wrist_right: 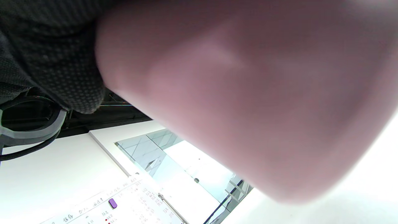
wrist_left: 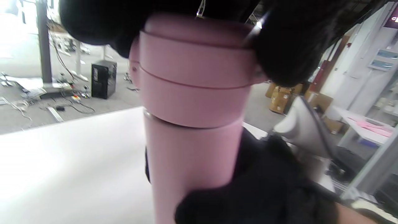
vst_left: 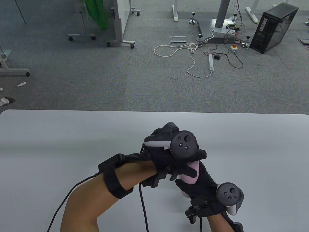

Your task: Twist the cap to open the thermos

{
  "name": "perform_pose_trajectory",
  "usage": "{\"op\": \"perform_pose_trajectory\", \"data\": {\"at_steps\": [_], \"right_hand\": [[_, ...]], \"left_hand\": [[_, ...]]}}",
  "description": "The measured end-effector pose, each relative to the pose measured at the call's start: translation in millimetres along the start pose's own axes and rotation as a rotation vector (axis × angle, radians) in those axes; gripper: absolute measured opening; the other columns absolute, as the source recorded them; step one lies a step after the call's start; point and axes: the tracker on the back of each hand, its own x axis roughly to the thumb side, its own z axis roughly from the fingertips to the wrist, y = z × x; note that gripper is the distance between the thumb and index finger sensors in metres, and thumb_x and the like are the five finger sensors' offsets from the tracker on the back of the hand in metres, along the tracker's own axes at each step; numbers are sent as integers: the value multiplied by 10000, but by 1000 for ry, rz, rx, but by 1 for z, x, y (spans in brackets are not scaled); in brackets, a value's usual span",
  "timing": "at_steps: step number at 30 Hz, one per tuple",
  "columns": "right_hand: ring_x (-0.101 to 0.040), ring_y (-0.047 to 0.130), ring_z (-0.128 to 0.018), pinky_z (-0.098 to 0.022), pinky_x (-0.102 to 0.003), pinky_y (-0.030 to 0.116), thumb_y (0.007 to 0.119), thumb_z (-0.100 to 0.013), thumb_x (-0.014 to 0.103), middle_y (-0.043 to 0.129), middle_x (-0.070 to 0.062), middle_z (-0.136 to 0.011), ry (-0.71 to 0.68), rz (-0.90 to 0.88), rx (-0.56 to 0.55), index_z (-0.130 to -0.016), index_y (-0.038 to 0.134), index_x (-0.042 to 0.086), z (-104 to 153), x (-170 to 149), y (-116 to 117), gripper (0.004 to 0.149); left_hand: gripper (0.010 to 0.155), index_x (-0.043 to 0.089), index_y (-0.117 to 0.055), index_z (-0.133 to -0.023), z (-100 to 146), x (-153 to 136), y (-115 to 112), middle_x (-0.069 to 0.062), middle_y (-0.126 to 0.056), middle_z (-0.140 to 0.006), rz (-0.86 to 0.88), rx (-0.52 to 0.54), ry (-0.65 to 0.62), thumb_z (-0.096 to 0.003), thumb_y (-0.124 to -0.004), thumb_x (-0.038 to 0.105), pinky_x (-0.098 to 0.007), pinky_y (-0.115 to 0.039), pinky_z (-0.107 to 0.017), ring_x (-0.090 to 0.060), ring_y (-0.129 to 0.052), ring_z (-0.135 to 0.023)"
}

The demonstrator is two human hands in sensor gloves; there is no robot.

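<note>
Thermos upright over counter: left hand clamped down on its cap, right hand wrapped round body.

Thermos mostly covered in the table view by both gloves, only a small pink strip visible between them. Cap not visible in the table view, hidden under the left hand and its tracker. In the left wrist view, top of the cap covered by dark blurred fingers; lower body of the thermos cut off by the bottom edge and partly hidden behind the right hand. In the right wrist view, thermos body very near the lens, fully blurred, cut by the top and right edges. Contact with the table not possible to tell. Small writing on a sheet unreadable.
</note>
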Motion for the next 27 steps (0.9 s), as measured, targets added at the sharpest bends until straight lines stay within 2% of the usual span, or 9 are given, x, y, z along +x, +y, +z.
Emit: {"op": "perform_pose_trajectory", "data": {"at_steps": [8,10,11,13,15,18,21,25,27], "right_hand": [[-526,620,-903,-690,-633,590,925,-259,689,535,-295,-1057,-27,-22,23,-1062,429,49,0,2,3,1141],[-527,617,-902,-690,-632,590,925,-261,688,534,-297,-1056,-22,-17,15,-1062,428,49,0,1,2,1139],[-528,611,-905,-691,-633,586,927,-261,685,528,-295,-1059,-14,-9,2,-1063,426,50,0,2,1,1138],[-523,612,-909,-692,-630,589,920,-264,691,524,-290,-1063,-20,-10,1,-1066,416,54,-1,1,-1,1141],[-525,606,-911,-693,-631,585,924,-264,685,520,-291,-1064,-6,-76,-17,-1066,414,53,-1,2,-4,1142],[-525,603,-914,-693,-631,585,923,-266,684,514,-291,-1067,-10,-71,-36,-1067,408,54,-1,3,-8,1142],[-526,598,-917,-694,-631,582,924,-266,681,511,-290,-1068,-12,-61,-35,-1068,408,54,0,2,-8,1141],[-526,607,-911,-692,-631,586,923,-265,684,520,-292,-1062,-15,-68,-21,-1066,413,52,0,2,-5,1141],[-526,609,-907,-691,-631,586,922,-266,685,522,-293,-1060,-15,-37,-26,-1065,416,50,0,3,-5,1139]], "left_hand": [[817,216,-777,-1064,-1,-2,2,-175,-929,-786,-77,81,95,-438,-832,738,-381,-875,-278,-334,-1007,-510],[826,209,-751,-1081,-1,-2,1,-182,-910,-817,-59,64,108,-448,-837,733,-404,-871,-321,-344,-995,-556],[843,184,-721,-1103,-1,-1,0,-188,-878,-887,-33,52,98,-457,-843,711,-454,-854,-411,-378,-967,-664],[823,240,-639,-1153,-1,1,0,-201,-614,-1144,18,-4,34,-475,-890,632,-642,-666,-634,-482,-698,-1003],[828,270,-601,-1167,1,3,4,-173,-461,-1221,98,-40,-71,-469,-959,536,-714,-544,-688,-497,-520,-1100],[793,294,-615,-1161,0,5,9,-196,-478,-1219,179,-111,-117,-477,-1013,347,-710,-550,-695,-490,-548,-1100],[729,310,-647,-1140,-1,7,12,-184,-534,-1202,120,-106,-104,-498,-984,234,-646,-647,-666,-469,-671,-1049],[696,270,-664,-1136,-1,8,10,-210,-584,-1161,83,-91,-77,-510,-968,293,-583,-717,-608,-494,-731,-966],[710,255,-664,-1136,0,8,10,-237,-641,-1106,26,-62,-18,-507,-954,412,-537,-772,-544,-461,-832,-862]]}}
